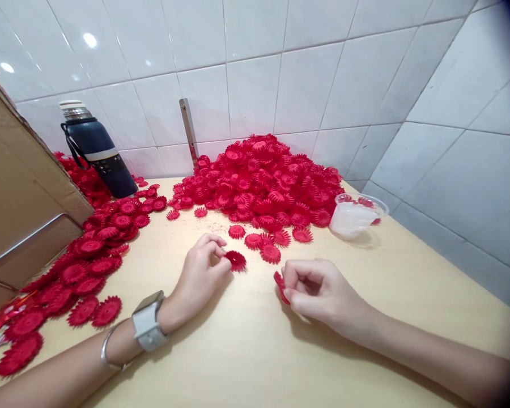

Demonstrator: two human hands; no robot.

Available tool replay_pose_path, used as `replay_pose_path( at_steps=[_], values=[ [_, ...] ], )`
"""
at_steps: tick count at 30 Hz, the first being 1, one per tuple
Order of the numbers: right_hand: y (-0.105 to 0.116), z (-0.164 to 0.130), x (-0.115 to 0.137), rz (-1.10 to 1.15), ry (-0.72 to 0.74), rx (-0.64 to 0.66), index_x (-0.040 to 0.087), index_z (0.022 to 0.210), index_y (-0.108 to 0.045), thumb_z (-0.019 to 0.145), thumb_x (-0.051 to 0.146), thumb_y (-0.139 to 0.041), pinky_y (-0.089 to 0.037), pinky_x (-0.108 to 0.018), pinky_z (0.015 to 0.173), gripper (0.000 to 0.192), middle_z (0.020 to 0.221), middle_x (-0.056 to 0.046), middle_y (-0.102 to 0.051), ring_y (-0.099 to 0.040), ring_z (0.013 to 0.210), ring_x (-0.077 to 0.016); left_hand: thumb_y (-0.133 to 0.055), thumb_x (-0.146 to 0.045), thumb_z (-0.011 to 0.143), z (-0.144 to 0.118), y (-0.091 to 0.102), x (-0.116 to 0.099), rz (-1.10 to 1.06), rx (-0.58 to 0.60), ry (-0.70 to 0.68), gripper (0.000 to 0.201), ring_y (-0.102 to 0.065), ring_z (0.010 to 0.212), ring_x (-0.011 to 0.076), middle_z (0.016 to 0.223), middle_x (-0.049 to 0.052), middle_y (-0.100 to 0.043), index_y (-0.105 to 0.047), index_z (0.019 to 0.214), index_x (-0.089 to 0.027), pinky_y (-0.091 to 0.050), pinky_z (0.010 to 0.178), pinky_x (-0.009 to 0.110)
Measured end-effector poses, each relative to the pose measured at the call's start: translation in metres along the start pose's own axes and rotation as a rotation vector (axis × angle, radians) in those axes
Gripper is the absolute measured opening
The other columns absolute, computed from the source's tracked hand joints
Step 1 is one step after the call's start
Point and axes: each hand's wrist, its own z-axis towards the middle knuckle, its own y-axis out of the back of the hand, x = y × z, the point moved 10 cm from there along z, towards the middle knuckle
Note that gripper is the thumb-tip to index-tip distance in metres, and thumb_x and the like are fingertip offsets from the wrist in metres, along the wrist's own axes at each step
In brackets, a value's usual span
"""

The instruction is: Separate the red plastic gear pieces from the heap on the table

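Left hand (199, 269): resting on the worktop (246, 340), fingers curled, thumb and fingertips pinched on the edge of a red flower piece (236, 260). The piece lies flat on the worktop just in front of the hand. It is a round disc of bright red, with a ring of narrow ribbed petals radiating from a darker centre.

Right hand (318, 289): also low over the worktop, fingers closed on a second red flower piece (279, 283). This one is held on edge, so only a thin red rim shows beyond the fingers; its face cannot be made out. The two hands are apart, each with its own piece.

Surroundings: a large heap of red pieces (263, 178) of the same form is banked against the tiled wall behind the hands, with a few strays near its foot. A second spread of pieces (89, 255) runs along the left side of the worktop. A clear plastic cup (355, 215) lies tipped on its side right of the heap. A dark blue flask (96, 150) stands at the back left, beside a cardboard box (17, 187). The left wrist carries a pale watch (148, 323) and a thin bangle (106, 348).
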Motion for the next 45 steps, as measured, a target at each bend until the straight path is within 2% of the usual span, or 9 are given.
replay_pose_path(
  at_steps=[5,9,12,15,17,24,33,40,45],
  values=[
    [0.019,0.002,0.009,-0.014,0.065,-0.176,0.017,0.059,-0.048,0.071,0.022,-0.055,-0.030,-0.021,0.043,0.015,0.050,0.004,-0.047,-0.040,0.045,-0.0082,-0.054,-0.008,0.066,-0.007,-0.011,-0.027,0.006,0.137,-0.152,0.017,-0.052,0.092,0.0200,0.095,0.005,-0.053,-0.044,0.055,-0.017,-0.040,0.083,0.035],
    [0.017,0.002,0.014,0.032,0.106,-0.152,0.017,0.062,-0.049,0.072,0.021,-0.055,-0.035,-0.021,0.047,0.012,0.053,0.004,-0.048,-0.043,0.049,-0.0091,-0.057,-0.012,0.067,-0.011,-0.021,-0.035,0.027,0.244,-0.190,0.017,-0.053,0.091,0.0205,0.093,0.005,-0.054,-0.047,0.054,-0.016,-0.042,0.083,0.036],
    [0.007,0.002,0.013,0.049,0.101,-0.066,0.017,0.064,-0.049,0.074,0.021,-0.054,-0.037,-0.021,0.049,0.012,0.057,0.003,-0.050,-0.045,0.051,-0.0086,-0.059,-0.022,0.073,-0.010,-0.019,-0.037,-0.027,0.232,-0.218,0.006,-0.052,0.094,0.0193,0.096,0.006,-0.054,-0.056,0.070,-0.017,-0.042,0.084,0.034],
    [0.001,0.002,0.012,-0.002,0.104,-0.009,0.016,0.066,-0.051,0.076,0.022,-0.053,-0.037,-0.021,0.049,0.012,0.059,0.002,-0.052,-0.046,0.052,-0.0088,-0.063,-0.027,0.072,-0.011,-0.020,-0.041,-0.069,0.248,-0.266,0.021,-0.050,0.099,0.0190,0.103,0.007,-0.053,-0.057,0.090,-0.018,-0.041,0.088,0.033],
    [-0.002,0.002,0.014,-0.044,0.121,0.012,0.016,0.068,-0.053,0.077,0.022,-0.053,-0.037,-0.020,0.050,0.011,0.060,0.002,-0.055,-0.047,0.054,-0.0090,-0.065,-0.027,0.070,-0.012,-0.021,-0.043,-0.076,0.265,-0.286,0.028,-0.050,0.100,0.0192,0.105,0.007,-0.052,-0.056,0.095,-0.019,-0.040,0.089,0.033],
    [-0.014,-0.001,0.022,-0.086,0.157,0.101,0.016,0.067,-0.058,0.076,0.020,-0.055,-0.037,-0.021,0.047,0.011,0.054,0.002,-0.055,-0.047,0.048,-0.0086,-0.060,-0.023,0.075,-0.015,-0.024,-0.047,-0.097,0.291,-0.329,0.013,-0.053,0.094,0.0180,0.099,0.006,-0.056,-0.056,0.085,-0.018,-0.043,0.083,0.032],
    [-0.011,0.002,0.012,0.092,0.072,0.121,0.015,0.069,-0.056,0.079,0.029,-0.055,-0.043,-0.021,0.054,0.017,0.058,0.001,-0.058,-0.054,0.055,-0.0099,-0.060,-0.018,0.074,-0.016,-0.020,-0.047,-0.094,0.250,-0.349,0.016,-0.053,0.097,0.0190,0.101,0.007,-0.056,-0.055,0.089,-0.019,-0.044,0.085,0.034],
    [-0.010,0.005,0.007,0.106,0.036,0.081,0.014,0.066,-0.054,0.076,0.025,-0.057,-0.038,-0.020,0.049,0.015,0.055,0.004,-0.052,-0.048,0.051,-0.0077,-0.060,-0.017,0.073,-0.019,-0.025,-0.052,-0.052,0.282,-0.385,0.019,-0.052,0.097,0.0174,0.102,0.006,-0.055,-0.054,0.092,-0.019,-0.043,0.085,0.031],
    [-0.003,0.005,0.007,0.047,0.070,0.013,0.016,0.065,-0.052,0.075,0.020,-0.056,-0.037,-0.020,0.047,0.011,0.057,0.004,-0.053,-0.048,0.051,-0.0081,-0.059,-0.023,0.075,-0.016,-0.019,-0.046,-0.096,0.262,-0.284,0.024,-0.056,0.093,0.0174,0.099,0.005,-0.059,-0.052,0.097,-0.019,-0.044,0.083,0.030]
  ],
)
